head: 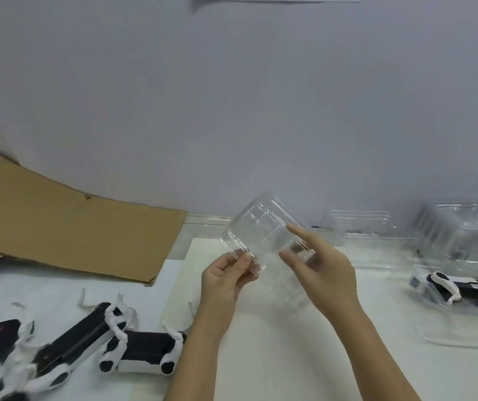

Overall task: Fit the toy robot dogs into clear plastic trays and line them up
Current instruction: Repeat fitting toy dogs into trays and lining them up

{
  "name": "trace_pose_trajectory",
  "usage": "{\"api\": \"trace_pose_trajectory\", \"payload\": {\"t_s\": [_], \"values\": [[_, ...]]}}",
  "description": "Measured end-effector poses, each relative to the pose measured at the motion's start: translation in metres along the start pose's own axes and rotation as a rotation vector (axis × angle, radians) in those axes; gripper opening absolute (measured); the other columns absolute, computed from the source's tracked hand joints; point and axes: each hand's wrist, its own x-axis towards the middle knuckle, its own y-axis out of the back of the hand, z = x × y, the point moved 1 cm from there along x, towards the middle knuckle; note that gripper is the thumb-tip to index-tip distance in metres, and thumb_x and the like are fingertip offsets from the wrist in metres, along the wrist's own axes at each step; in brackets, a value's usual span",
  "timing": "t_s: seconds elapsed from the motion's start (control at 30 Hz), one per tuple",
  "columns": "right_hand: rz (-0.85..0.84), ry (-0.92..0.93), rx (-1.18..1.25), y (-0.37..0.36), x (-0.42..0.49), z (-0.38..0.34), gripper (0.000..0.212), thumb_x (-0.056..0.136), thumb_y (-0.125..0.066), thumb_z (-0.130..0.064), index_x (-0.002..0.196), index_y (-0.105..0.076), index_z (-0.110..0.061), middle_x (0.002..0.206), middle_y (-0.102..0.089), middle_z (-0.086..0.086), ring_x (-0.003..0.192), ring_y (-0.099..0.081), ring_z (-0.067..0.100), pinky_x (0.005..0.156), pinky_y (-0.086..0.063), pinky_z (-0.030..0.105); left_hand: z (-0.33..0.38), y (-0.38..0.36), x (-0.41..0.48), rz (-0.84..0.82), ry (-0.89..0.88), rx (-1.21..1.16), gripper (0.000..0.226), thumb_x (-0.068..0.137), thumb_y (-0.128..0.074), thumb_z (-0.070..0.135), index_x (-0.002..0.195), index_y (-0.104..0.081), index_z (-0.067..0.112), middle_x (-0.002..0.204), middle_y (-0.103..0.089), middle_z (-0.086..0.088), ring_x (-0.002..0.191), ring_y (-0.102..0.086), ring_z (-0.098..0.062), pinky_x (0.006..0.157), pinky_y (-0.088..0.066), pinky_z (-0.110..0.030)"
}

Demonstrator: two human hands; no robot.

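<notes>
I hold a clear plastic tray (263, 227) tilted in the air above the white table. My left hand (226, 277) pinches its lower left edge between thumb and fingers. My right hand (321, 270) grips its right side, index finger stretched along the top and thumb underneath. Three black-and-white toy robot dogs (145, 354) lie loose at the lower left, beside my left forearm. Another robot dog (460, 289) sits inside a clear tray at the right edge.
A flat sheet of brown cardboard (67, 230) leans at the left against the wall. A stack of clear trays (460, 230) and more loose trays (359, 224) stand at the back right. A cream sheet (263, 342) covers the table's middle.
</notes>
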Motion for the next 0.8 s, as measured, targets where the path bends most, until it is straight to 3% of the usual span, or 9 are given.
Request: {"api": "trace_pose_trajectory", "payload": {"t_s": [0.13,0.27,0.57,0.67,0.8], "values": [[0.016,-0.034,0.056,0.013,-0.004,-0.006,0.056,0.064,-0.074,-0.06,0.111,-0.045,-0.072,0.095,-0.059,-0.031,0.069,-0.06,0.002,0.064,-0.044,0.021,0.016,-0.016,-0.004,-0.074,-0.095,0.068,0.021,0.072,-0.075,0.022,0.088,-0.073,0.007,0.076,-0.07,-0.013,0.071,-0.068,-0.02,0.069,-0.056,-0.025],[-0.026,-0.028,-0.046,0.022,-0.004,-0.005,0.091,0.039,-0.07,-0.082,0.122,-0.035,-0.064,0.101,-0.048,-0.033,0.084,-0.054,-0.007,0.061,-0.039,0.017,0.024,-0.029,-0.009,-0.123,-0.122,0.087,0.013,0.074,-0.075,0.02,0.083,-0.076,0.011,0.076,-0.071,-0.011,0.071,-0.069,-0.02,0.07,-0.056,-0.025],[-0.013,-0.033,0.091,0.027,-0.001,0.006,0.076,0.045,-0.081,-0.065,0.111,-0.045,-0.065,0.088,-0.055,-0.021,0.065,-0.056,0.007,0.063,-0.047,0.025,0.023,-0.037,-0.012,-0.071,-0.11,0.147,0.008,0.082,-0.07,0.013,0.087,-0.07,0.007,0.072,-0.069,-0.01,0.066,-0.066,-0.017,0.067,-0.055,-0.024],[0.058,-0.005,0.072,0.025,-0.002,0.005,0.071,0.046,-0.081,-0.058,0.108,-0.047,-0.063,0.083,-0.056,-0.016,0.061,-0.054,0.009,0.062,-0.05,0.028,0.023,-0.039,-0.012,-0.054,-0.138,0.238,0.006,0.09,-0.063,0.002,0.089,-0.068,0.005,0.071,-0.07,-0.005,0.065,-0.066,-0.015,0.067,-0.056,-0.023],[0.166,0.017,-0.013,0.023,-0.003,0.004,0.072,0.046,-0.086,-0.05,0.106,-0.046,-0.061,0.08,-0.057,-0.018,0.06,-0.055,0.009,0.06,-0.05,0.029,0.021,-0.045,-0.013,-0.014,-0.159,0.312,0.006,0.092,-0.061,0.003,0.09,-0.066,0.004,0.07,-0.068,-0.003,0.062,-0.065,-0.011,0.065,-0.055,-0.021]]}}
